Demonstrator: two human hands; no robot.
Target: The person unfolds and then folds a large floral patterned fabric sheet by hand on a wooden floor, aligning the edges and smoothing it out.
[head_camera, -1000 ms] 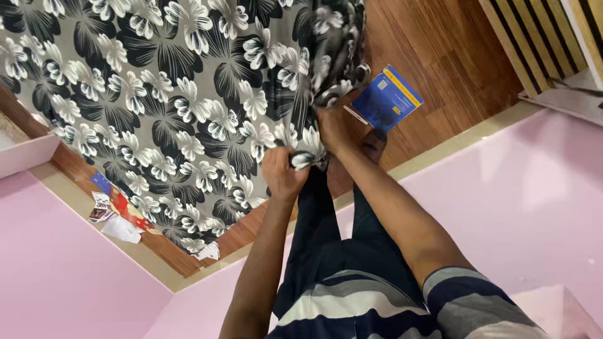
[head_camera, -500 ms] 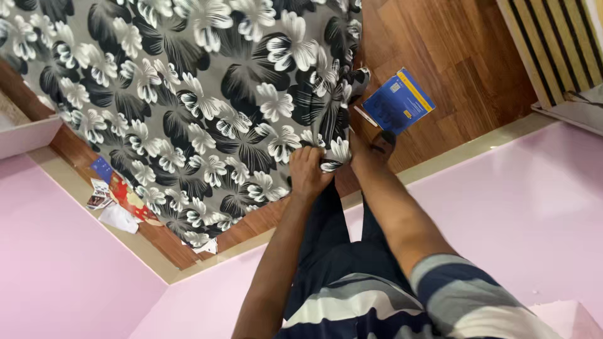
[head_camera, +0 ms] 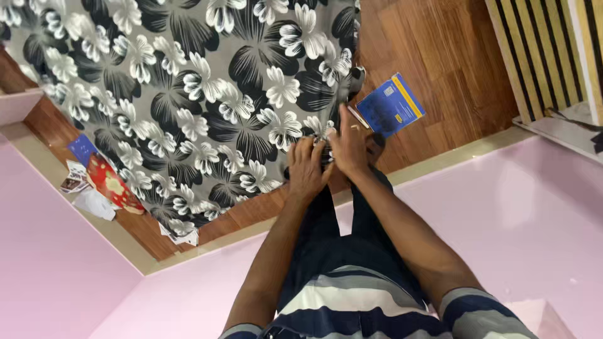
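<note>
A large grey cloth point(head_camera: 188, 94) printed with black and white flowers lies spread over the wooden floor point(head_camera: 452, 69). Both my hands meet at its near right corner, just above my dark trousers and feet. My left hand point(head_camera: 306, 168) has its fingers curled on the cloth's edge. My right hand point(head_camera: 349, 145) rests beside it on the same corner, fingers stretched forward and flat on the fabric. The corner itself is hidden under my hands.
A blue and yellow booklet point(head_camera: 391, 105) lies on the floor right of the cloth corner. At the left edge sit a red patterned item point(head_camera: 110, 184), loose cards point(head_camera: 73, 181) and white paper point(head_camera: 94, 204). Pink surfaces point(head_camera: 534, 207) border the floor; a striped panel point(head_camera: 540, 56) stands top right.
The bunched, raised corner of the cloth has come down and now lies flat on the floor. My right hand has gone from gripping the fabric to lying stretched on it.
</note>
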